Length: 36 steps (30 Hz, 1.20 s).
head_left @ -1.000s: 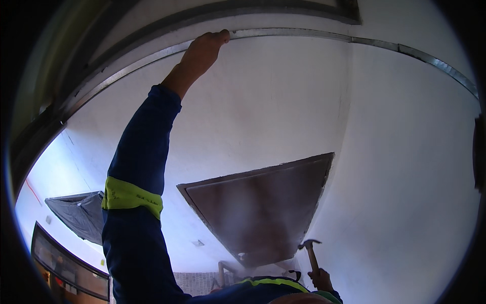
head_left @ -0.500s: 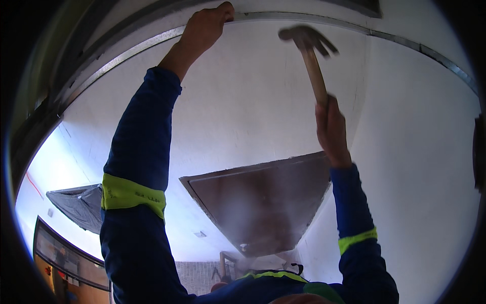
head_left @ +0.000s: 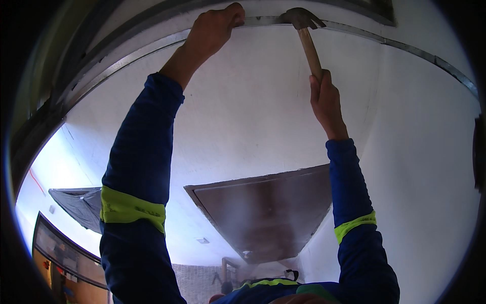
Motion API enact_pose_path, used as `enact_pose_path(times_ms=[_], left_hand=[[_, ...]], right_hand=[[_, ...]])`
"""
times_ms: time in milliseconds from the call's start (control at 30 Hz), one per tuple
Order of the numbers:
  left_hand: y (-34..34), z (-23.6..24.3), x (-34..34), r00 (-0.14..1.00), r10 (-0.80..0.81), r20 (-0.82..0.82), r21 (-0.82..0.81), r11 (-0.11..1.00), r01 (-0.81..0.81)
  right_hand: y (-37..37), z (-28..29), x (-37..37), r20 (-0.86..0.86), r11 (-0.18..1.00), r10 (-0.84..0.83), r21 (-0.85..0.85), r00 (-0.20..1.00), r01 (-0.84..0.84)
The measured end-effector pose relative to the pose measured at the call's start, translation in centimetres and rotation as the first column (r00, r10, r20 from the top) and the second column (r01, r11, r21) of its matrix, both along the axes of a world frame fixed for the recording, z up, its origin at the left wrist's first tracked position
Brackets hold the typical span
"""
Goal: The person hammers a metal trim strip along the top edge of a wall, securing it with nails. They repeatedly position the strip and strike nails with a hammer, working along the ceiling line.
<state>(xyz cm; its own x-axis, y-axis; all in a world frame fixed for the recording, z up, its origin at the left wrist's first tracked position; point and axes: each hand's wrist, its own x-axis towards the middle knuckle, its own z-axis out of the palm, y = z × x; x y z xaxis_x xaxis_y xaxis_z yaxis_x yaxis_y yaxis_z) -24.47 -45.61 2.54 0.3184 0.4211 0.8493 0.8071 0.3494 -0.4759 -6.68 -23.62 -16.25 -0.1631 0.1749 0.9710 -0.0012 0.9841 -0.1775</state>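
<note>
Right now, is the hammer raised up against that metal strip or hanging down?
Raised. The right hand grips the wooden handle low, and the hammer head meets the metal strip overhead, beside the left hand.

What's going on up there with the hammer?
A person in blue sleeves with yellow bands reaches overhead. The left hand presses against a thin metal strip that runs along the top of a white wall. The right hand grips the wooden handle of a hammer, whose head is up at the strip beside the left hand.
</note>
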Motion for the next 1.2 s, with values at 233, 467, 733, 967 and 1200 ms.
enact_pose_path(times_ms=[233, 467, 733, 967, 1200], left_hand=[[1.2, 1.1, 1.1, 0.935, -0.35, 0.052, -0.136, 0.925, 0.354], [3.7, 1.9, 0.7, 0.91, -0.366, 0.197, -0.173, 0.9, 0.4], [4.4, 3.1, -0.8, 0.803, -0.369, 0.468, -0.18, 0.85, 0.495], [4.1, 2.6, -1.2, 0.963, -0.215, 0.16, -0.146, 0.96, 0.238], [4.5, 2.9, -1.4, 0.931, -0.294, 0.216, -0.174, 0.927, 0.333]], right_hand=[[0.1, 0.4, 0.3, 0.063, 0.997, 0.017, -0.074, 0.998, -0.013], [-0.5, 0.7, 0.5, 0.073, 0.997, 0.02, -0.082, 0.997, -0.014], [-0.4, 0.6, 0.4, -0.005, 0.992, 0.115, -0.045, 0.993, -0.115], [-2.6, -8.3, 3.7, -0.198, 0.828, 0.3, -0.431, 0.933, -0.358], [-6.6, -23.8, 9.2, 0.022, 0.793, 0.301, -0.561, 0.953, -0.237]])
